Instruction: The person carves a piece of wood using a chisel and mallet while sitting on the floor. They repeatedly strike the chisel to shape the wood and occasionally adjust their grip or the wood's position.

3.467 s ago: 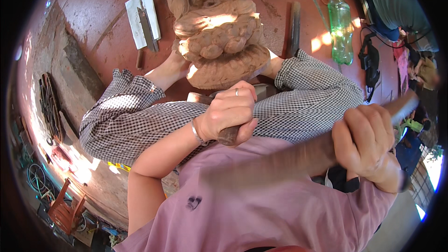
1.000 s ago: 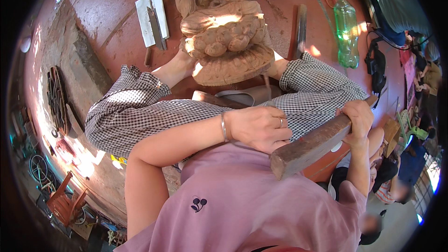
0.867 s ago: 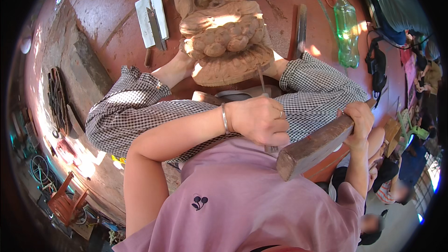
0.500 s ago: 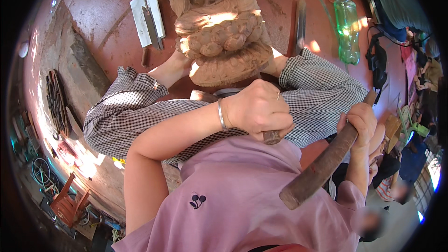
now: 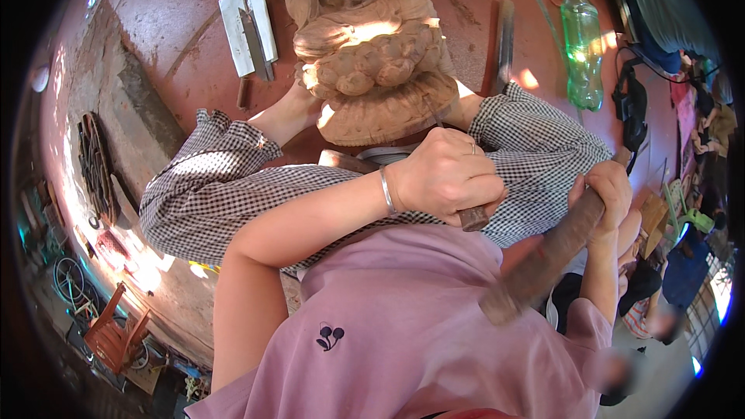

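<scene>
A brown wood carving with rounded, berry-like lumps and a ridged base stands between my feet. My left hand is wrapped round a chisel; its wooden handle end sticks out below the fist. The thin blade runs up from the fist to the carving's base, where its tip seems to touch. In my right hand is a wooden mallet, a thick club gripped near its upper end. The mallet's lower end is smeared by motion and stays apart from the chisel handle.
A knife-like tool lies on white paper at far left. Right of the carving are a dark gouge-like bar and a green plastic bottle. A dark tool roll rests on the left plank. Other people sit at the right.
My left hand has shifted a little right with the chisel, whose blade now shows against the base. The mallet's lower end has swung up and slightly right, nearer the chisel handle.
</scene>
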